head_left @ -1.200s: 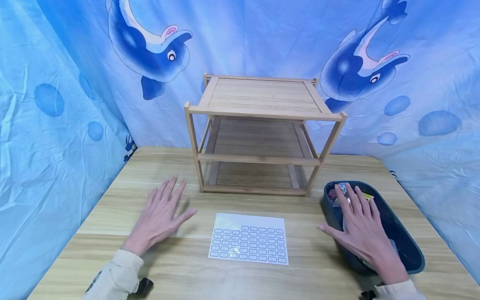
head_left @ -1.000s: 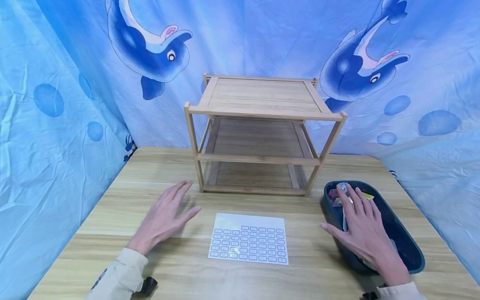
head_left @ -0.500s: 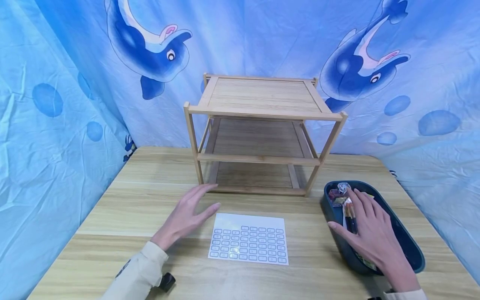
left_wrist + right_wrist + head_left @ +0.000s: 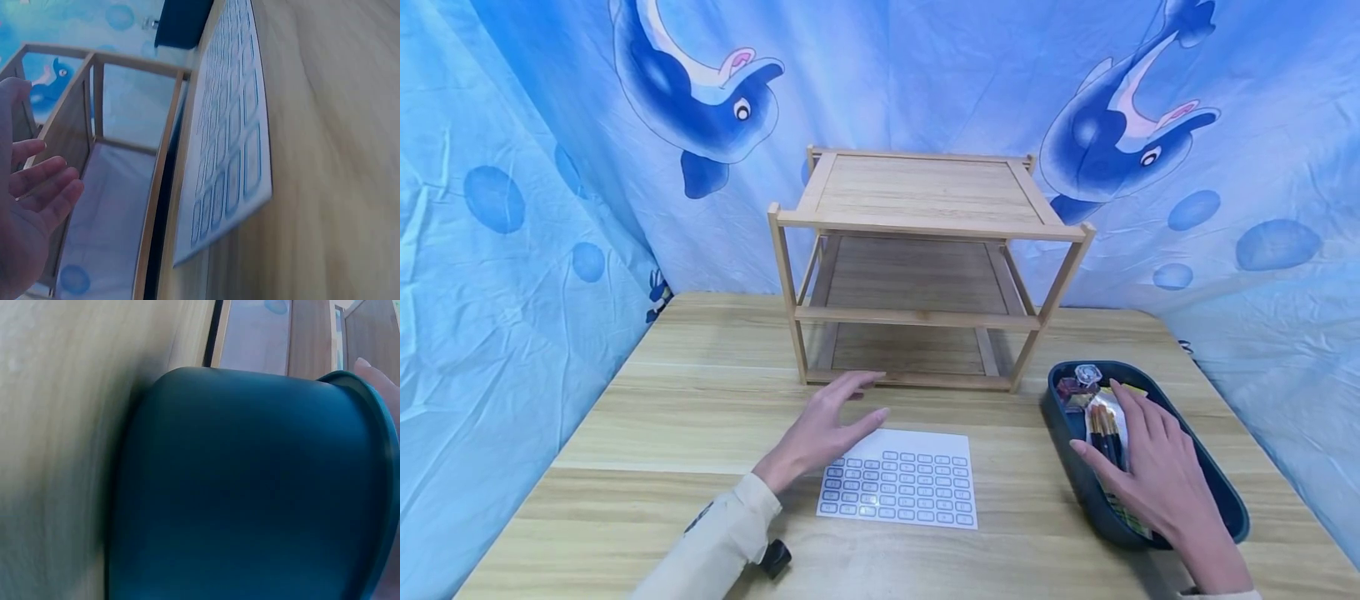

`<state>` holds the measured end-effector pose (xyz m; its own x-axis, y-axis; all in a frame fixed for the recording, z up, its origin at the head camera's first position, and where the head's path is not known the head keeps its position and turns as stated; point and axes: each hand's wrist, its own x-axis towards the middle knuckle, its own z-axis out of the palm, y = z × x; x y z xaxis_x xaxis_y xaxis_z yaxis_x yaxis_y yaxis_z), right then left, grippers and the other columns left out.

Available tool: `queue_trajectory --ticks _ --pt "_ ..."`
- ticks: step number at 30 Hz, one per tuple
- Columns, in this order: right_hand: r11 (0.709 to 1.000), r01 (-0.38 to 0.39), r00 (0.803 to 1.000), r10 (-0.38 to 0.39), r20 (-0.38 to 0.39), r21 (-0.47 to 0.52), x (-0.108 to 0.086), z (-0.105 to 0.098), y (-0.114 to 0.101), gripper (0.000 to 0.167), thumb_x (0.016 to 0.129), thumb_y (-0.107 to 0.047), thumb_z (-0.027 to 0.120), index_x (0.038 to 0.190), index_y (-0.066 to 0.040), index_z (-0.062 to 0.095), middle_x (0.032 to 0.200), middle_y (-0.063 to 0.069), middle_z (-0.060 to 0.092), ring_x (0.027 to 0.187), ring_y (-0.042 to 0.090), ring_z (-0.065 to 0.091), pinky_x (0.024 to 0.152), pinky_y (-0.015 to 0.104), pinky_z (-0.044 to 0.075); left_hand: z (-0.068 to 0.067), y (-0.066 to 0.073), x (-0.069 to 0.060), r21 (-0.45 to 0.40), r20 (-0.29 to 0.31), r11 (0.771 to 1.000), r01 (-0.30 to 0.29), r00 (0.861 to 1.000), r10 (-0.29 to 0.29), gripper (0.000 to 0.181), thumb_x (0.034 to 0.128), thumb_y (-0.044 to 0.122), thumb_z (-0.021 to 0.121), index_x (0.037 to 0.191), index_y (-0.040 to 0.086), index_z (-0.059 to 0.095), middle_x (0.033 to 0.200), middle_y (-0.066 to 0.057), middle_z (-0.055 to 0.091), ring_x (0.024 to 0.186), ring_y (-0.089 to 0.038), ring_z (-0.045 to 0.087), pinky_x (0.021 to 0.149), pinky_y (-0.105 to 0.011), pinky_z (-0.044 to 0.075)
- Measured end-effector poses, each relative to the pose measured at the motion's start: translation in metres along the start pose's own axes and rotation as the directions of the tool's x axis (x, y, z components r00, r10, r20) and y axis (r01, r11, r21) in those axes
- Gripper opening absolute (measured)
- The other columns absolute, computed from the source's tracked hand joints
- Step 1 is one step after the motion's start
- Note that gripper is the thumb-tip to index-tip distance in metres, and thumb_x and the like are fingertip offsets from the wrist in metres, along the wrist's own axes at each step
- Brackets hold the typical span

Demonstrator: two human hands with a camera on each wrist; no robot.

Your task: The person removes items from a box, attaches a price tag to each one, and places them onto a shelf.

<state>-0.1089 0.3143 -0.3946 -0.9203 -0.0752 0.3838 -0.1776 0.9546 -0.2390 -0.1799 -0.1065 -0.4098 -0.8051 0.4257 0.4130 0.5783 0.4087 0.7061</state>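
My left hand (image 4: 822,433), relaxed and holding nothing, hovers over the upper left corner of a white sheet (image 4: 917,500) printed with small numbered boxes. The left wrist view shows the hand (image 4: 31,206) beside the sheet (image 4: 219,156), apart from it. Over the dark teal bin (image 4: 1071,467), my right hand (image 4: 1165,475) hangs with loosely bent fingers. Left of its fingers, dark brushes (image 4: 1103,429), a clear faceted piece (image 4: 1087,374) and a reddish piece (image 4: 1069,387) lie in the bin. The right wrist view is mostly filled by the bin's outer wall (image 4: 250,481).
A three-level wooden rack (image 4: 925,225) stands at the back middle of the wooden table (image 4: 700,417). Behind and beside the table hangs a blue curtain (image 4: 917,75) with dolphin prints.
My left hand has moved right, from the bare table to over the sheet's corner. The right hand has shifted slightly right and toward me, uncovering the brushes.
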Motion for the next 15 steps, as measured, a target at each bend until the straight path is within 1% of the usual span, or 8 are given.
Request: queue_trajectory --ticks 2,5,11,15 --pt "1.000 -0.010 1.000 0.010 -0.006 0.005 -0.001 0.000 0.001 0.098 0.092 -0.055 0.072 0.159 0.002 0.027 0.146 0.039 0.038 0.129 0.060 0.033 0.100 0.077 0.025 0.006 0.002 0.003 -0.031 0.008 1.000 -0.002 1.000 0.003 0.050 0.0992 0.027 0.071 0.144 0.009 0.057 0.143 -0.008 0.059 0.125 -0.033 0.060 0.103 -0.043 0.050" --pt "1.000 -0.025 1.000 0.025 -0.010 0.011 -0.002 -0.002 0.003 0.097 0.092 -0.054 0.072 0.157 0.003 0.029 0.145 0.040 0.040 0.128 0.061 0.035 0.100 0.077 0.026 0.013 0.007 0.007 -0.088 0.028 0.996 0.000 1.000 0.003 0.050 0.1001 0.027 0.071 0.144 0.009 0.057 0.143 -0.008 0.059 0.127 -0.031 0.059 0.104 -0.040 0.050" --pt "0.998 -0.044 0.999 0.044 0.004 0.032 -0.008 -0.004 0.009 0.096 0.093 -0.051 0.073 0.158 0.004 0.028 0.142 0.043 0.041 0.126 0.062 0.037 0.100 0.078 0.026 0.028 0.014 0.016 -0.201 0.043 0.979 -0.025 0.998 0.034 0.047 0.1005 0.025 0.070 0.143 0.009 0.058 0.140 -0.008 0.060 0.127 -0.029 0.058 0.104 -0.047 0.049" --pt "0.998 -0.042 0.999 0.043 -0.015 0.040 -0.012 -0.005 0.012 0.094 0.092 -0.045 0.077 0.156 0.005 0.030 0.139 0.043 0.043 0.124 0.061 0.039 0.099 0.078 0.029 0.039 0.018 0.022 -0.244 0.045 0.970 -0.023 0.998 0.035 0.044 0.1002 0.021 0.070 0.141 0.008 0.059 0.138 -0.005 0.061 0.126 -0.025 0.059 0.104 -0.046 0.050"
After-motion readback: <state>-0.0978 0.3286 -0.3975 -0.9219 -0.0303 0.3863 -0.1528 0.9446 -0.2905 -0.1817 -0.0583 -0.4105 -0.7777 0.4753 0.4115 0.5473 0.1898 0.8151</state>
